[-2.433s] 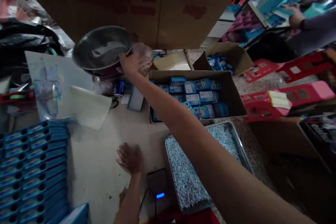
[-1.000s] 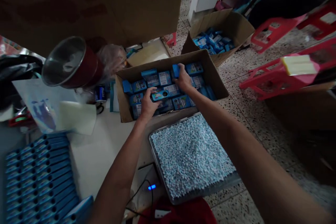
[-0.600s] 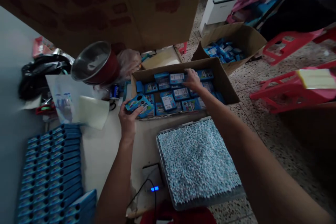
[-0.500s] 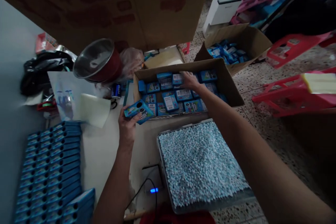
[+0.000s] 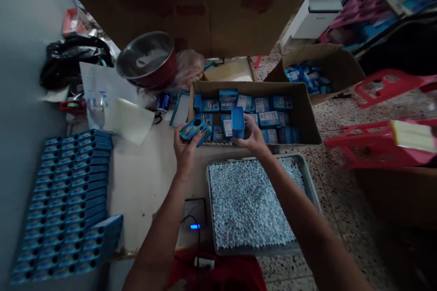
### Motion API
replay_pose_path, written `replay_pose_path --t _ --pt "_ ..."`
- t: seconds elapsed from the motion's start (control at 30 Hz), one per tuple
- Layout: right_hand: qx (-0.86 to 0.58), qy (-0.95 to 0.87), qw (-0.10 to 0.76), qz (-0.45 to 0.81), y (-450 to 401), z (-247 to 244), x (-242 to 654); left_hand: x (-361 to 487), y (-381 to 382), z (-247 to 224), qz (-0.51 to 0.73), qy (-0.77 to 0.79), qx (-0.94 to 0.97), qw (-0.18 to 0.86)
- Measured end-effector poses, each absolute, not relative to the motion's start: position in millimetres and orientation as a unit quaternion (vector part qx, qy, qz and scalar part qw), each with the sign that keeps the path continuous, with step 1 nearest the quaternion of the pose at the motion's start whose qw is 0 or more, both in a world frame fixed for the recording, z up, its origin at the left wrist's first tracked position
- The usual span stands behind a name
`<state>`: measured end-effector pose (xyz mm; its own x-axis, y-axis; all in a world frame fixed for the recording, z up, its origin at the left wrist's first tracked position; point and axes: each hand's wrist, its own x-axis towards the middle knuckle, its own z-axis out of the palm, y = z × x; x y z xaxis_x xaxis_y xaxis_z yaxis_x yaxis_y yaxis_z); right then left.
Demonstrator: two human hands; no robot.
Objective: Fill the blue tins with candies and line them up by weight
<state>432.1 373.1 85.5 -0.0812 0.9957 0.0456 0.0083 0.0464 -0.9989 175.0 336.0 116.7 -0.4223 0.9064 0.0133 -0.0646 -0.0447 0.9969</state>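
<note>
My left hand (image 5: pixel 185 151) is closed around a small blue candy box (image 5: pixel 195 129), with what may be a second one pressed under it. In my right hand (image 5: pixel 254 138) is another blue box (image 5: pixel 238 120), its plain blue face turned up towards me. Both hands hover at the near side of an open cardboard carton (image 5: pixel 310 120) that holds several more printed blue boxes (image 5: pixel 269 119). Below my right forearm lies a metal tray (image 5: pixel 317 200) heaped with small pale-blue and white pellets (image 5: pixel 246 204).
Rows of blue boxes (image 5: pixel 71 191) are stacked on the table's left. A scale (image 5: pixel 194 226) with a blue light sits near the front edge. A red bowl (image 5: pixel 160 70), a blue can (image 5: pixel 163 102) and papers stand behind. Red plastic stools (image 5: pixel 385 143) and another carton (image 5: pixel 341 66) are at right.
My right hand has come back out of the carton towards me with a blue box in it. My left hand still grips its box. The view has shifted a little.
</note>
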Motion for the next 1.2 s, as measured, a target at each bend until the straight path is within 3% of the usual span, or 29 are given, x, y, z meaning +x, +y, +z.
replay_pose_path --t 0.13,0.3,0.67,0.9,1.2 --pt "-0.432 -0.267 0.561 0.654 327.5 99.9 393.1 173.4 323.2 113.0 0.619 0.569 0.364 0.401" --pt "-0.454 -0.04 0.501 0.736 309.8 113.9 373.6 166.2 299.5 108.3 0.621 0.582 0.332 0.406" --pt "-0.463 0.003 0.402 0.79 285.9 124.7 379.2 146.7 273.2 117.3 0.605 0.602 0.348 0.388" --pt "-0.423 0.026 0.463 0.779 240.4 136.3 335.7 170.1 257.6 114.5 0.629 0.582 0.26 0.445" --pt "-0.43 0.047 0.492 0.755 199.6 108.4 279.3 200.2 212.6 107.1 0.559 0.579 0.286 0.521"
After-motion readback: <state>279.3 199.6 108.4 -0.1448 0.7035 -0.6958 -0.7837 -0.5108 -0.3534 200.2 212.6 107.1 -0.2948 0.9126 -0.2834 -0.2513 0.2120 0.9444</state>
